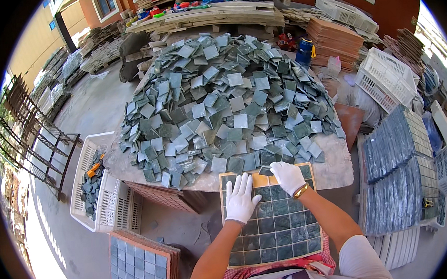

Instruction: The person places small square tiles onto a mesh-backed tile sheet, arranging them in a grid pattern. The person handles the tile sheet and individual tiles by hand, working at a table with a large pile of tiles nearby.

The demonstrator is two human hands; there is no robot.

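Both hands wear white gloves, and a gold-coloured bracelet circles my right wrist. In front of me is a wooden tray with rows of dark green square stone tiles; a patch of its bare tan base shows near the far edge. My left hand lies flat on the tiles at the far left, fingers stretched. My right hand pinches a small dark stone tile over the tray's far edge, beside the bare patch. The right fingertips are partly hidden.
A large heap of loose square tiles covers the table beyond the tray. To the left stand a white crate of tile pieces and a stack of tiled boards. Wrapped tile stacks rise at the right.
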